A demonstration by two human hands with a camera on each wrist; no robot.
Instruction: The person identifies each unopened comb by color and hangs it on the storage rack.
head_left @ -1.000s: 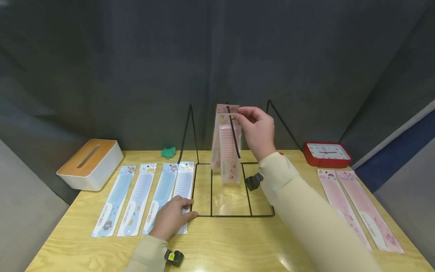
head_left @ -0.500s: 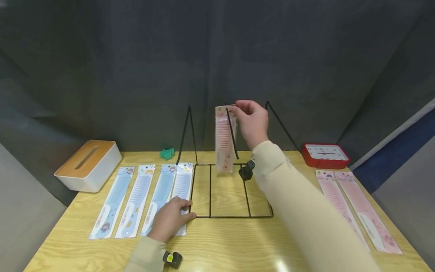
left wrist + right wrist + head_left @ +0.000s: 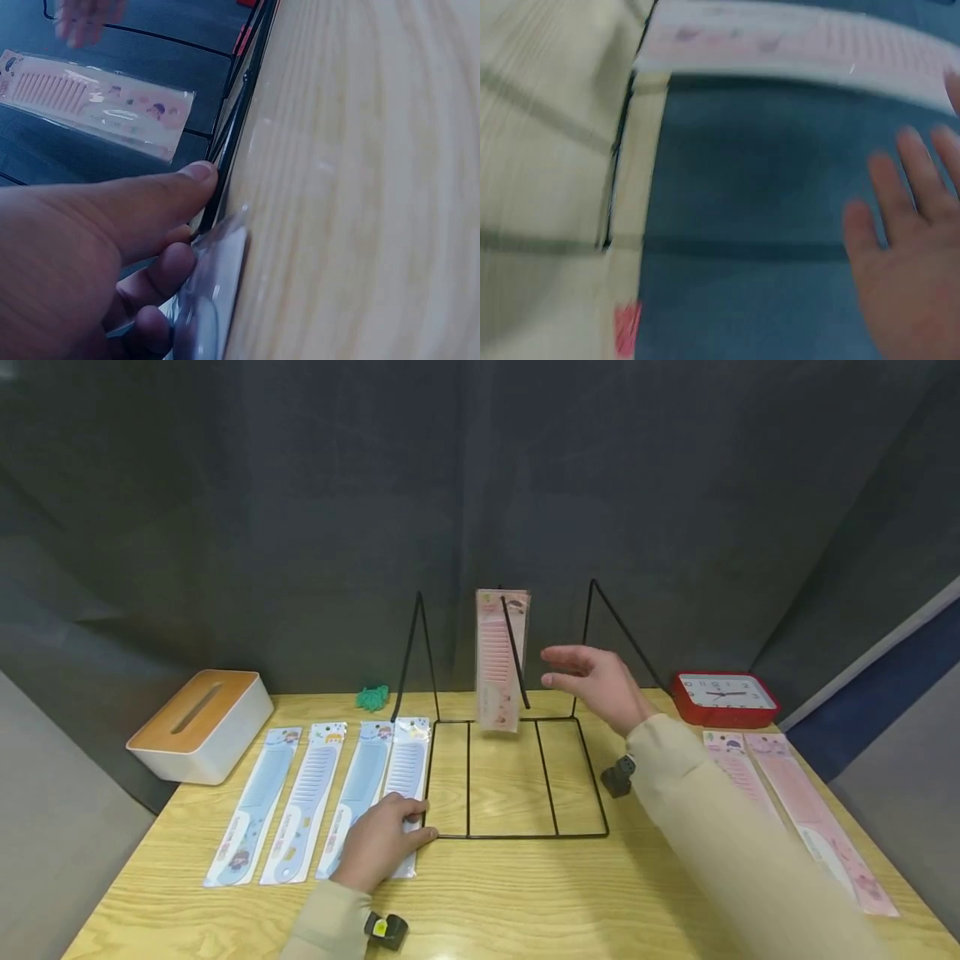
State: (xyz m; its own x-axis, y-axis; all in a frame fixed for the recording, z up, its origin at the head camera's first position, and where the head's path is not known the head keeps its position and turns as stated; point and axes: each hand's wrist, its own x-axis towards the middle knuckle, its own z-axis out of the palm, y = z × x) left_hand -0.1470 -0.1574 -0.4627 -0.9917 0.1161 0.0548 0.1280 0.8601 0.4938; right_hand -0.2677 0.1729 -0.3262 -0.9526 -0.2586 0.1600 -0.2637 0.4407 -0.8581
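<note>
Pink comb pack (image 3: 500, 660) hangs on wire rack (image 3: 517, 777); could slip off if rack is bumped.
Head: right hand (image 3: 596, 681) spread, empty, beside pack; left hand (image 3: 378, 847) presses blue comb pack (image 3: 401, 777) at rack corner; clock (image 3: 723, 697), tissue box (image 3: 198, 722) on table (image 3: 525, 902). Left wrist: thumb (image 3: 172, 195) on rack wire. Right wrist: blurred, fingers (image 3: 907, 172) splayed.

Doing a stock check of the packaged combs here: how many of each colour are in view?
Blue packaged combs: 4, flat on the table
Pink packaged combs on the table: 2
Pink packaged comb hanging on the wire rack: 1
Total: 7
</note>
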